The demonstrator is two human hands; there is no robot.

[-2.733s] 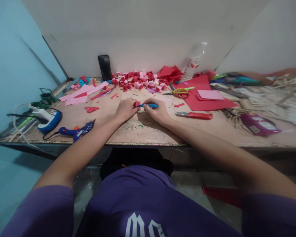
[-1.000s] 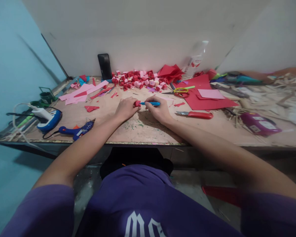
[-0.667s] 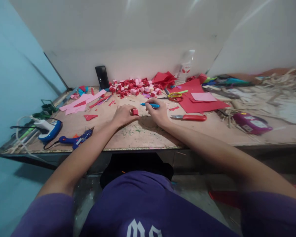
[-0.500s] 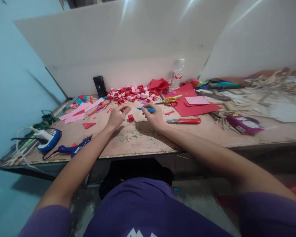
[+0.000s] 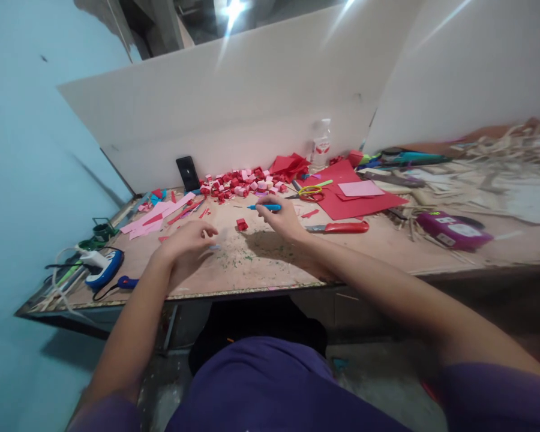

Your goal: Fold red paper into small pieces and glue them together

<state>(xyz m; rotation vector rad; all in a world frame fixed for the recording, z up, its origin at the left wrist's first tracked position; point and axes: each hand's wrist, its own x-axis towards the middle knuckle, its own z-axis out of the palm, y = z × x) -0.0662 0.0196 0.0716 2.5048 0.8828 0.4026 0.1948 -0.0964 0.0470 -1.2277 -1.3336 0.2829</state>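
Note:
My right hand [image 5: 276,216] pinches a slim blue pen-like tool [image 5: 270,207] above the table, its thin tip pointing left. My left hand [image 5: 186,241] hovers over the table to the left, fingers loosely curved and apart, with nothing visible in them. A small pale blue bit [image 5: 215,246] shows beside its fingertips, too blurred to name. Between the hands a small folded red paper piece [image 5: 242,224] sits on the tabletop. Beyond it lies a heap of small red and pink folded paper pieces [image 5: 240,183].
A red-handled knife [image 5: 346,227], yellow-and-red scissors [image 5: 311,193] and red paper sheets [image 5: 364,207] lie right. A bottle [image 5: 321,147] and a phone [image 5: 188,174] stand behind. On the left are pink paper strips [image 5: 139,224], a blue glue gun [image 5: 127,282] and a power strip [image 5: 105,270].
My left hand has drawn back left and toward me, away from the red paper piece. My right hand still holds the blue tool in nearly the same place. The view has tilted slightly upward.

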